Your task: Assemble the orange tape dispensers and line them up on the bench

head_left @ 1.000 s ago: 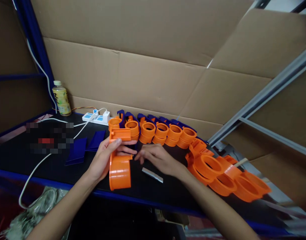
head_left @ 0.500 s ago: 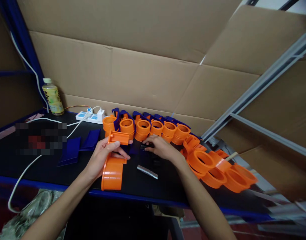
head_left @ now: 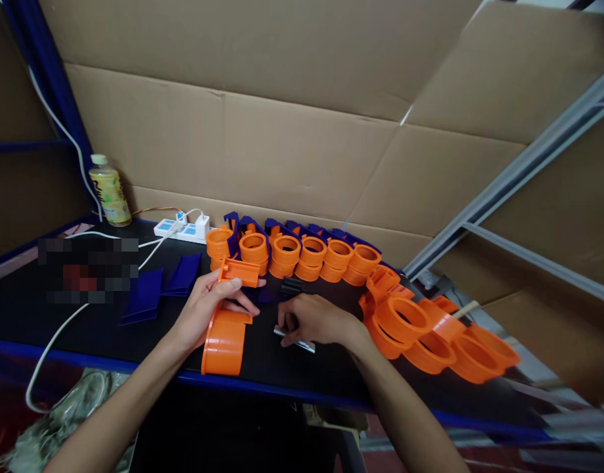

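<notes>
An orange plastic part with a wide ring (head_left: 223, 347) and a rail-like top is in my left hand (head_left: 203, 305). My left fingers wrap round its narrow middle, and the ring end rests at or just above the black table. My right hand (head_left: 309, 320) is curled over a slim silver metal tool (head_left: 304, 344) on the table, with thumb and fingertips pinching near its left end. Just behind that hand lie small black pieces (head_left: 292, 286). A small dark blue piece (head_left: 268, 294) lies beside them, close to my left fingertips.
Several orange rings with blue parts (head_left: 286, 253) line the back of the table. More orange ring parts (head_left: 430, 332) are heaped at the right. Blue flat pieces (head_left: 144, 295), a power strip (head_left: 181, 228), a white cable (head_left: 50, 348) and a drink bottle (head_left: 110, 194) occupy the left.
My right hand has come away from the small black pieces, toward me, and onto the silver tool. My left hand still holds the orange part in nearly the same place.
</notes>
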Demonstrator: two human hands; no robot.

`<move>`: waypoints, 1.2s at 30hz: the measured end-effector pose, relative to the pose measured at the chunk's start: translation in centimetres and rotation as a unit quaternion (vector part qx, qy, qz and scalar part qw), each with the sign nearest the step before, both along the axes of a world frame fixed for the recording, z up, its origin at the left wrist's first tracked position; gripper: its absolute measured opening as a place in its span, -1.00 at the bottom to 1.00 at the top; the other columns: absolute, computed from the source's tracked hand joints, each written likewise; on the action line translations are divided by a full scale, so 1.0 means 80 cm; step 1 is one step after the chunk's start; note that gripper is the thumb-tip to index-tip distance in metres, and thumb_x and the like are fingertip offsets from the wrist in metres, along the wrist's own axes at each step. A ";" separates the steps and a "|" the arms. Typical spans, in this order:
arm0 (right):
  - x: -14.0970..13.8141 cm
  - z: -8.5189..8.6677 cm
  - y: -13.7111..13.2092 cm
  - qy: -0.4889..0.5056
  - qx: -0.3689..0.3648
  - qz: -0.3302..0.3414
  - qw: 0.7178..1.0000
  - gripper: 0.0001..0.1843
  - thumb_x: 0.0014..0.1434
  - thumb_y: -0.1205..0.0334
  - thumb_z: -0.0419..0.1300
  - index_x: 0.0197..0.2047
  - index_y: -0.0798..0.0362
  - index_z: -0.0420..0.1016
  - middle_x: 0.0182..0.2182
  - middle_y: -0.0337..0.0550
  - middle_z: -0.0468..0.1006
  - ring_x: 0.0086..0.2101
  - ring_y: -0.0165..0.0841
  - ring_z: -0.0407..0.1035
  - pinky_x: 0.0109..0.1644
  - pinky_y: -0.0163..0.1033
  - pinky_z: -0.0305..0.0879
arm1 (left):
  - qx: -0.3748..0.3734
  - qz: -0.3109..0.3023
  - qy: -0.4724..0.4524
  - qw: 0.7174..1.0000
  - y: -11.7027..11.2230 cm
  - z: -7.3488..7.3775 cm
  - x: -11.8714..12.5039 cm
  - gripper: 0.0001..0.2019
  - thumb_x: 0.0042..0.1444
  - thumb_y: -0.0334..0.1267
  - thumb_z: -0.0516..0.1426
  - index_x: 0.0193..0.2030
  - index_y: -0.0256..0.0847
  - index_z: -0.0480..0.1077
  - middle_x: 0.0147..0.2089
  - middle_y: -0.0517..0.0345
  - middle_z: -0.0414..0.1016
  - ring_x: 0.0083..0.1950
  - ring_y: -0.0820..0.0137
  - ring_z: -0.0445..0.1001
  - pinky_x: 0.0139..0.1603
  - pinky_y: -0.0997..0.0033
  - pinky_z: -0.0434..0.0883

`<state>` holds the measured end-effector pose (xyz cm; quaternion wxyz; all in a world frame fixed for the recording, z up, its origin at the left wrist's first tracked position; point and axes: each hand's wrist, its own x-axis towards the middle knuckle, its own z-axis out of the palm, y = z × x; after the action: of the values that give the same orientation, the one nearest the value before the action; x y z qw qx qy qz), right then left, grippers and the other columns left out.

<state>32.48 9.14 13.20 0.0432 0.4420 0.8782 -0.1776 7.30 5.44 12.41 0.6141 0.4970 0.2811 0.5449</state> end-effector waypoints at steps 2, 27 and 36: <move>-0.006 -0.001 -0.005 -0.021 0.027 -0.011 0.999 -0.73 -0.05 0.08 0.50 -0.25 -0.10 0.63 -0.35 -0.28 0.66 -0.31 -0.30 0.53 -0.34 -0.32 0.18 | 0.000 -0.007 0.005 1.000 0.001 -0.002 0.001 -0.63 0.18 -0.10 0.22 -0.01 -0.36 0.54 0.07 -0.29 0.62 -0.34 0.21 0.68 -0.35 0.31 0.60; -0.010 0.001 -0.010 -0.006 0.053 0.020 0.998 -0.94 0.14 0.28 0.35 -0.29 0.03 0.55 -0.30 -0.19 0.62 -0.31 -0.36 0.44 -0.26 -0.34 0.15 | 0.004 -0.039 0.039 0.998 0.007 -0.011 0.005 -0.69 0.20 -0.11 0.22 -0.10 -0.35 0.55 0.01 -0.23 0.66 -0.32 0.24 0.68 -0.36 0.35 0.59; -0.008 -0.007 -0.005 0.057 0.005 -0.013 0.998 -0.85 0.07 0.20 0.43 -0.36 0.02 0.56 -0.48 -0.33 0.52 -0.46 -0.46 0.30 -0.40 -0.35 -0.02 | -0.003 -0.050 0.040 0.998 0.008 -0.011 0.004 -0.69 0.20 -0.11 0.22 -0.09 -0.35 0.56 0.02 -0.23 0.65 -0.32 0.26 0.68 -0.36 0.37 0.59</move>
<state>31.83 8.78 12.63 -0.0118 0.4429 0.8741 -0.1990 7.65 6.10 11.53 0.6300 0.5299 0.2816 0.4930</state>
